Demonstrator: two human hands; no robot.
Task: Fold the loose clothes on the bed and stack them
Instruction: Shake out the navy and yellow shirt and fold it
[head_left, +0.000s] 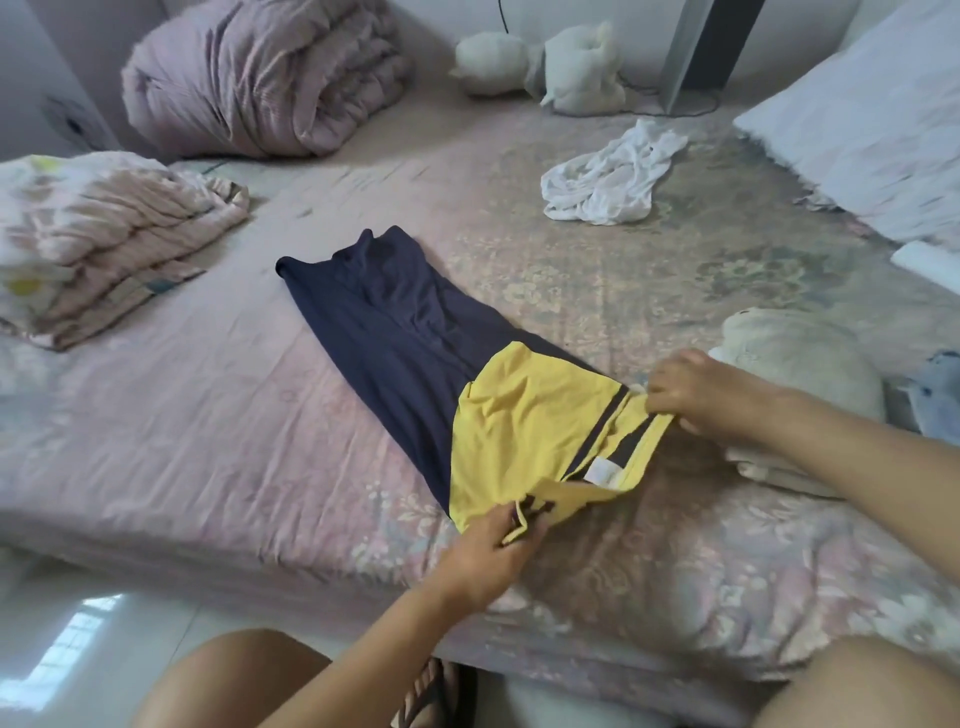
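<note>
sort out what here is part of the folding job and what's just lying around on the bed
Part of the job:
navy and yellow shirt, pinched by left hand and right hand
crumpled white garment, still loose

Just lying about:
rolled quilt
folded floral blanket
pillow
white plush toys

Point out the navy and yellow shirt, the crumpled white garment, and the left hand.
navy and yellow shirt (395, 332), head view, on its navy body.
crumpled white garment (608, 179), head view, on its bunched middle.
left hand (491, 553), head view, on the back of the hand.
</note>
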